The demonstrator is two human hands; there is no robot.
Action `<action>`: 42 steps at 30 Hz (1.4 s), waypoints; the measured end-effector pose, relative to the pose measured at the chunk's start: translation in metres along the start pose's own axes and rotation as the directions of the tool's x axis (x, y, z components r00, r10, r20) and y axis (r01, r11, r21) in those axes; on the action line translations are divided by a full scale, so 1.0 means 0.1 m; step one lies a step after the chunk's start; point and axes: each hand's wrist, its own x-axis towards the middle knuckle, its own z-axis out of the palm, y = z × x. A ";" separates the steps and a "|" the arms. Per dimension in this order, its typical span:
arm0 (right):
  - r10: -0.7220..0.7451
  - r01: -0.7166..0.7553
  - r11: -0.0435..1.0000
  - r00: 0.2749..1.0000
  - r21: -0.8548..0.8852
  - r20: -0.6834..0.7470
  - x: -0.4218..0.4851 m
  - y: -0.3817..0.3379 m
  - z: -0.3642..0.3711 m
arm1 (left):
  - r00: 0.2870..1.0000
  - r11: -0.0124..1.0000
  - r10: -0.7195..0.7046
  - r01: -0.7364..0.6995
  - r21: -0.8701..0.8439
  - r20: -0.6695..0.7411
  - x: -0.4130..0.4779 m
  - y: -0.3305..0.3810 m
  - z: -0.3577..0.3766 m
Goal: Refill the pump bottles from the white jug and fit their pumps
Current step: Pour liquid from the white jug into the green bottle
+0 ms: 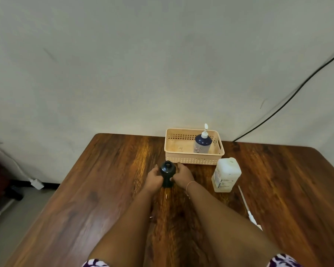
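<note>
At frame centre, a left hand [153,178] and right hand [182,175] grip an open dark plastic bottle [167,175] upright on the wooden table [104,189]; the white plastic jug [226,175] stands right of them.

Basket [193,160], jug [226,175] crowd right; left open.

- The lower body of the dark open bottle [167,175] is covered by the left hand [153,178] and right hand [182,175] pressed to its sides.
- Label print on the white jug [226,175], right of that bottle, is too small to read.
- The loose pump [248,208] near the jug has its head partly behind the right forearm.
- The desk [104,189] is cut off by the bottom and right edges.
- The fill level of the pump bottle [202,143] in the basket [181,158] cannot be told.
</note>
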 end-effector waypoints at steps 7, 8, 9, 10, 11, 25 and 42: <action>0.037 -0.039 0.996 0.999 0.076 0.036 -0.10 0.14 0.21 | 0.994 0.999 -0.047 0.047 0.001 0.097 -0.10 -0.23 -0.03; 0.028 -0.030 0.997 0.999 0.072 0.027 -0.08 0.14 0.20 | 0.993 0.999 -0.044 0.043 0.006 0.109 -0.08 -0.21 -0.03; 0.019 -0.020 0.997 1.000 0.070 0.016 -0.08 0.14 0.19 | 0.993 0.999 -0.039 0.039 0.005 0.114 -0.08 -0.20 -0.03; 0.014 -0.014 0.997 1.000 0.070 0.002 -0.07 0.13 0.17 | 0.992 0.999 -0.039 0.040 -0.008 0.117 -0.08 -0.20 -0.02; 0.013 -0.012 0.997 1.000 0.074 -0.011 -0.07 0.14 0.16 | 0.992 0.999 -0.042 0.044 -0.021 0.121 -0.08 -0.19 -0.01; 0.076 -0.075 0.997 0.997 0.029 -0.030 -0.33 0.52 -0.26 | 0.973 0.997 -0.071 0.074 -0.004 0.218 -0.38 -0.19 0.41; 0.080 -0.070 0.995 0.986 0.070 -0.148 -0.22 0.74 -0.22 | 0.996 0.987 0.003 -0.018 0.159 0.090 -0.33 -0.31 0.59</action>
